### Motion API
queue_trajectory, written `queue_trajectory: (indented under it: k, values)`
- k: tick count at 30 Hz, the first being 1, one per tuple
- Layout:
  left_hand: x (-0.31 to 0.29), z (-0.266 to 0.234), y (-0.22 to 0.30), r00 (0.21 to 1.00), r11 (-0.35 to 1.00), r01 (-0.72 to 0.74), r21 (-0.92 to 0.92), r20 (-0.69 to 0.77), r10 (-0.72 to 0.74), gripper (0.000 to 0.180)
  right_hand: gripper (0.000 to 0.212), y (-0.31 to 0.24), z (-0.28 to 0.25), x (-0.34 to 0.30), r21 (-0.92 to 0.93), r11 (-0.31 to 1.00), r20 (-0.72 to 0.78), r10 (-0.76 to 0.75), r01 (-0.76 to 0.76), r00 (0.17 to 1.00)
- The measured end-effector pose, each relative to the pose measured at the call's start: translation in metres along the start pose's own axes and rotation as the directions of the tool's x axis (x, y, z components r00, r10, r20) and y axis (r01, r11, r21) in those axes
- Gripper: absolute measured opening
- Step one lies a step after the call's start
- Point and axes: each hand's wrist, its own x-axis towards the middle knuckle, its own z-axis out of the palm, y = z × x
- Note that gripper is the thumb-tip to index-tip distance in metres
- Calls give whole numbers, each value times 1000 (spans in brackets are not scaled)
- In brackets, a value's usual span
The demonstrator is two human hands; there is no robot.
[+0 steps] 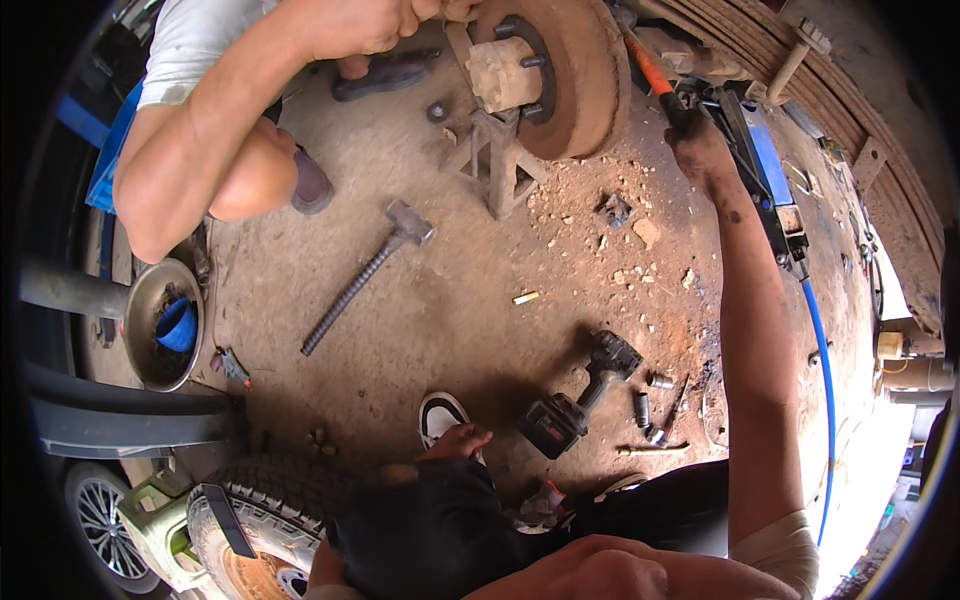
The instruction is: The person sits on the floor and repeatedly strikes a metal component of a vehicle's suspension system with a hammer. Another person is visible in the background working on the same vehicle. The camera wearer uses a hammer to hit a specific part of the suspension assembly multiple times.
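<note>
My right hand (pixel 697 150), smudged with dark grease, is closed around the black grip of an orange-handled tool (pixel 650 68). The tool's head end lies beside the rusty brake drum (pixel 597 85) and is partly hidden. Low in the picture, my left hand (pixel 458 441) rests by my knee, its fingers curled with nothing visible in them. Over a metal jack stand (pixel 502 170) sits the drum with its pale hub (pixel 503 76) and studs. A co-worker's hands (pixel 375 25) are at the top, close to the hub.
A hammer (pixel 405 222) with a ribbed bar handle and a cordless impact wrench (pixel 590 390) lie on the floor, with sockets (pixel 642 408) near the wrench. Rust flakes scatter below the drum. A blue jack (pixel 765 160) with a blue hose (pixel 826 370), a metal basin (pixel 140 345) and a tyre (pixel 270 500) stand around.
</note>
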Motion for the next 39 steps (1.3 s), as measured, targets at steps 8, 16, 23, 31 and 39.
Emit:
queue_trajectory:
  k: [8,16,23,31,39]
  values:
    - [3,-2,-6,1000,1000,-9,-6,-6,9,33,41,2,-1,4,-4,999,54,53,-53,997]
    - [3,-4,-5,1000,1000,-16,-13,-11,16,31,41,-5,-5,1,6,998,59,54,-55,997]
    - [-1,-4,3,1000,1000,3,-19,-5,-3,32,42,-4,-6,1,-10,999,56,38,-37,998]
    - [-9,7,27,1000,1000,4,-13,-24,-4,31,44,-15,-12,1,-16,996,132,93,-92,987]
    - [-7,-36,29,813,910,-190,369,-461,356,24,43,12,-21,-5,3,998,138,60,-61,989]
